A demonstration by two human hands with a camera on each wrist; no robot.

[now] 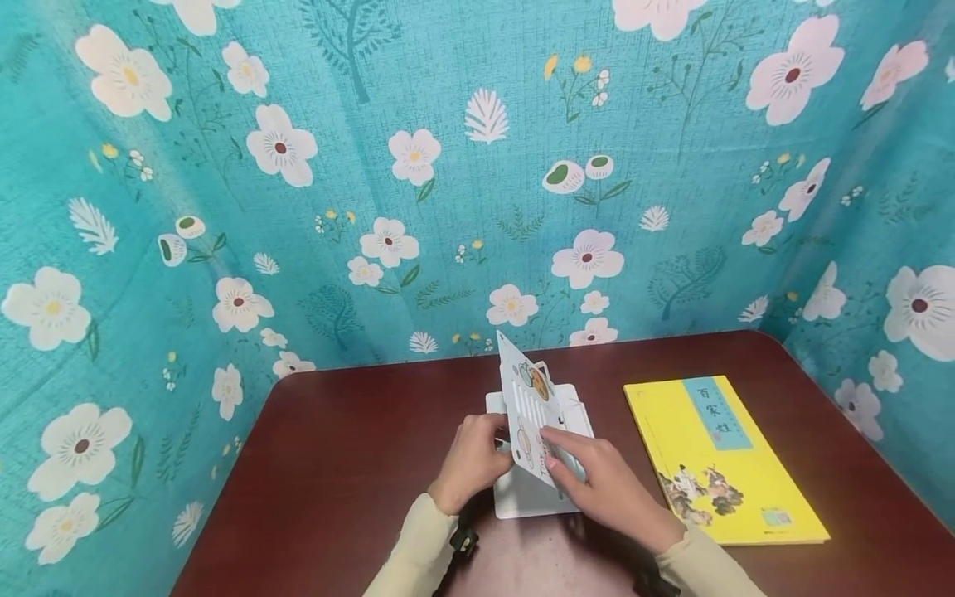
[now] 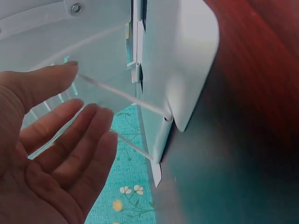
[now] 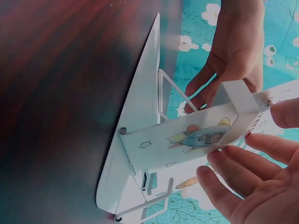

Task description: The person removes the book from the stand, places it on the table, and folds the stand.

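Observation:
A white metal folding book stand (image 1: 525, 406) with cartoon prints stands on the table, its printed panel raised at a steep angle over a flat white base (image 1: 522, 497). Behind the panel, my left hand (image 1: 475, 458) has its thumb and curled fingers at the end of a white wire support leg (image 2: 126, 97); the crossbar is hidden by the fingers. On the printed side, my right hand (image 1: 608, 481) holds the panel's lower part between thumb and fingers, beside a white bent clip (image 3: 238, 105). Another wire bracket (image 3: 145, 204) sticks out near the base.
A yellow book (image 1: 724, 464) with a blue title block lies flat to the right of the stand. The dark red table (image 1: 336, 464) reaches back to a teal flowered cloth (image 1: 448, 207), which also hangs along both sides.

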